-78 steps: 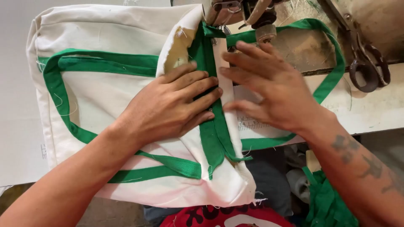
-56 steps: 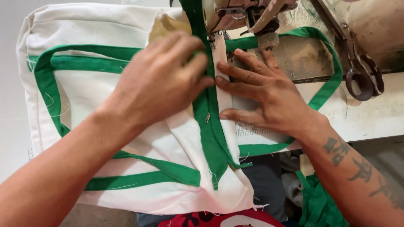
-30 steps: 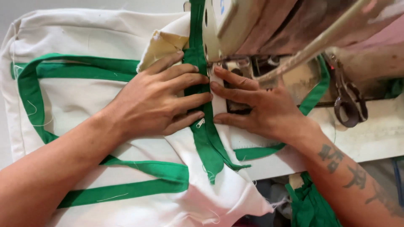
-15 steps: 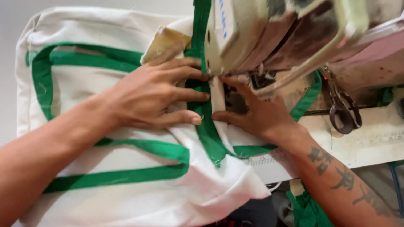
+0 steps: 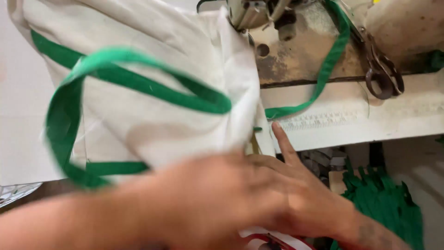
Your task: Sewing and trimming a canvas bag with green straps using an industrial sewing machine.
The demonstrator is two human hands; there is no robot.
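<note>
The blurred left hand [image 5: 203, 199] seems to clutch the white bag [image 5: 152, 92]; the right hand [image 5: 305, 194], fingers open, touches its near edge.

A white cloth bag [image 5: 152, 92] with green straps [image 5: 138, 78] lies bunched across the table [image 5: 407, 115], its edge up against the sewing machine [image 5: 296, 46]. The left hand [image 5: 208, 203] is blurred, low in front, over the bag's lower edge; whether it grips the cloth cannot be told. The right hand [image 5: 305, 194] lies beside it, forefinger stretched out toward the table's front edge, near a loose green strap [image 5: 323, 74]. Scissors [image 5: 381, 69] rest on the machine bed. Green fabric [image 5: 384, 203] hangs below the table.
</note>
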